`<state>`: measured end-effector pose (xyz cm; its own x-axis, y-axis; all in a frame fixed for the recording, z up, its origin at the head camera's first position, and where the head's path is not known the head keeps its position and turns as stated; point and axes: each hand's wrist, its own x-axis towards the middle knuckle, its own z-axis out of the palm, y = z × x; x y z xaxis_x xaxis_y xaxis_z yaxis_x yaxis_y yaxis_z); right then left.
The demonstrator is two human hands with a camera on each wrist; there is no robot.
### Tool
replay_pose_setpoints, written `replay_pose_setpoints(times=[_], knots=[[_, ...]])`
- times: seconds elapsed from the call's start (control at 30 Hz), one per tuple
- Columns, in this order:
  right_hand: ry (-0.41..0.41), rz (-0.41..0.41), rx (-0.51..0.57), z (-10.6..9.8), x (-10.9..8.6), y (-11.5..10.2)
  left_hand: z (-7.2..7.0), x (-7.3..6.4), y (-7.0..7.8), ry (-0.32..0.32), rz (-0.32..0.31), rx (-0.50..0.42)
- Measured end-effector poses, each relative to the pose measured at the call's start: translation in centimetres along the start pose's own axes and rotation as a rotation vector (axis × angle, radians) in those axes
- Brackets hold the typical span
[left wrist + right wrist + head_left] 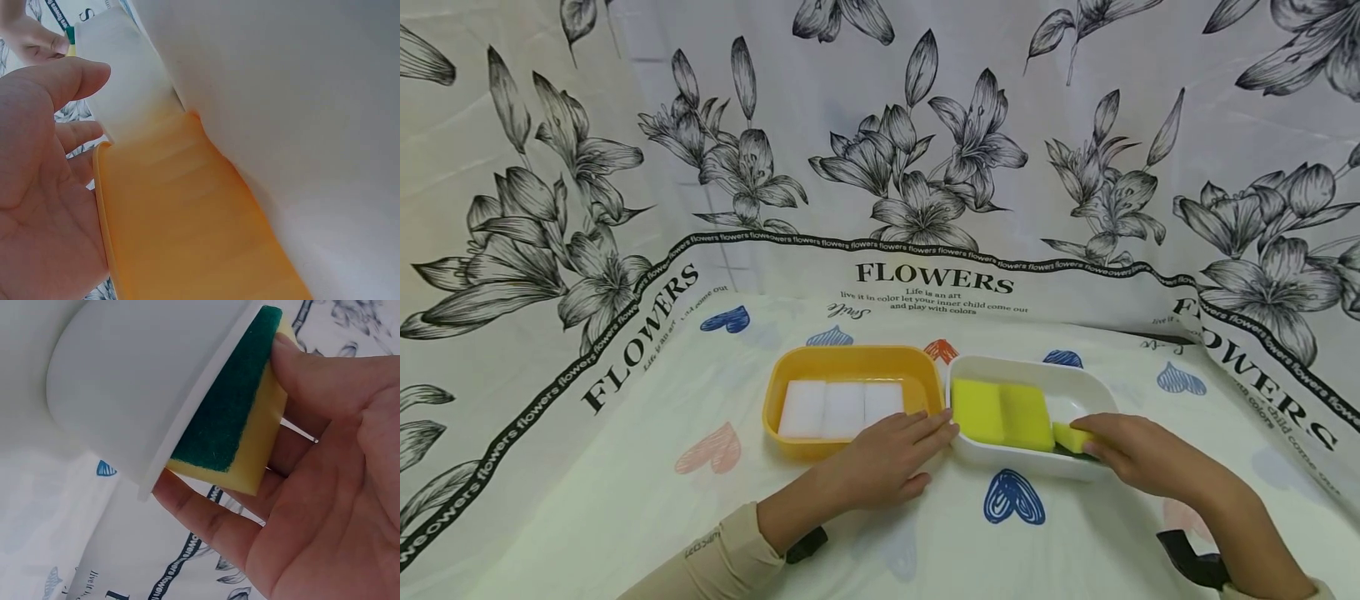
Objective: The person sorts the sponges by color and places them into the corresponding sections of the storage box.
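Note:
In the head view, my right hand (1142, 454) pinches a yellow sponge (1070, 437) at the right end of a white plastic container (1078, 385). The right wrist view shows the held sponge's green scouring side (225, 406), tilted at the container's rim, with thumb and fingers on its yellow part. Beside it in the container lie two yellow sponges (1000, 414). My left hand (887, 458) lies with extended fingers across the near right edge of an orange container (850, 354), fingertips at the white container's left rim. Three white sponge blocks (844, 410) sit in the orange container, partly behind that hand.
Both containers stand side by side on a pale cloth (625, 500) printed with coloured hearts. A white curtain (820, 108) with black flower drawings hangs behind and along both sides. Dark straps (1195, 560) show near both wrists.

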<state>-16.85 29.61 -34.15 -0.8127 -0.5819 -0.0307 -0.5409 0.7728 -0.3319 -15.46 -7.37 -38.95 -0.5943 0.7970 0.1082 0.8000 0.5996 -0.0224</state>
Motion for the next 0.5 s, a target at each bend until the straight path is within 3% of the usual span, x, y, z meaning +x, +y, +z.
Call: replay_pose_setpoints(times=[0.5], knots=[[0.009,0.075,-0.047,0.51,0.96,0.38,0.21,-0.04,-0.03,0.013,0.007,0.016]])
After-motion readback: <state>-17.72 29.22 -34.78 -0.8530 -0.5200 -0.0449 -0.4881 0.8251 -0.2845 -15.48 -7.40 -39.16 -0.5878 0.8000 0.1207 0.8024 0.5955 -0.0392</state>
